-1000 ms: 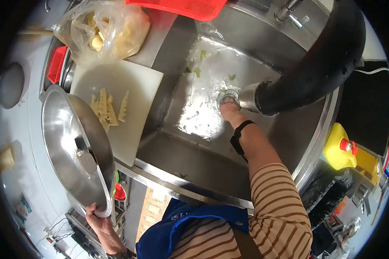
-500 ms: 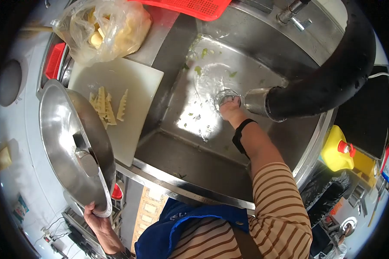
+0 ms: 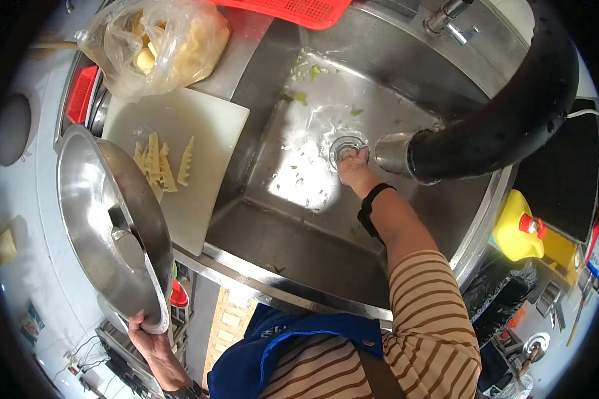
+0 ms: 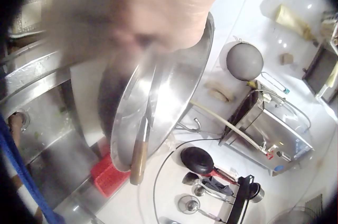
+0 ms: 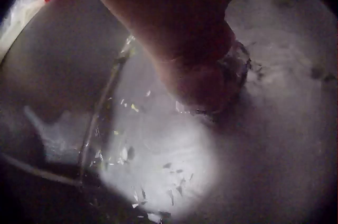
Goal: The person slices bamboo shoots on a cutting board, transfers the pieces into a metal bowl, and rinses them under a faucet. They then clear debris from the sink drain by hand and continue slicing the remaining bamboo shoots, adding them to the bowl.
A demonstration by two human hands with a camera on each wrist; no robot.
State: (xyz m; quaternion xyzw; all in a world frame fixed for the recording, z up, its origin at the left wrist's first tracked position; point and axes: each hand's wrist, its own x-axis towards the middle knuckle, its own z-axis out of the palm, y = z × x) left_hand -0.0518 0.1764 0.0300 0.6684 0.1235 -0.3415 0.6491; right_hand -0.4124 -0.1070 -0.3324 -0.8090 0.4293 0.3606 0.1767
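My left hand [image 3: 150, 344] grips the rim of a large steel basin [image 3: 90, 199], tilted on its side left of the cutting board. A wooden-handled knife [image 4: 139, 163] lies along the basin in the left wrist view, its upper end hidden by the hand. Down in the steel sink [image 3: 299, 256], my right hand [image 3: 355, 171] reaches to the round drain [image 3: 343, 147], fingertips at its ring. Shallow water and green leaf scraps [image 3: 301, 98] surround it. The right wrist view shows this hand from behind, its fingers hidden; I cannot tell whether they hold anything.
A white cutting board [image 3: 199, 156] with pale notched vegetable pieces [image 3: 154, 163] stands left of the sink. Behind it sits a clear plastic bag [image 3: 193, 53] of yellowish food. A thick black hose [image 3: 512, 126] arches in from the right. A red basket [image 3: 299, 10] borders the back.
The splashing around my right hand has calmed and the drain's ring shows more clearly. Leaf scraps have drifted over the sink floor. Both hands have stayed nearly in place.
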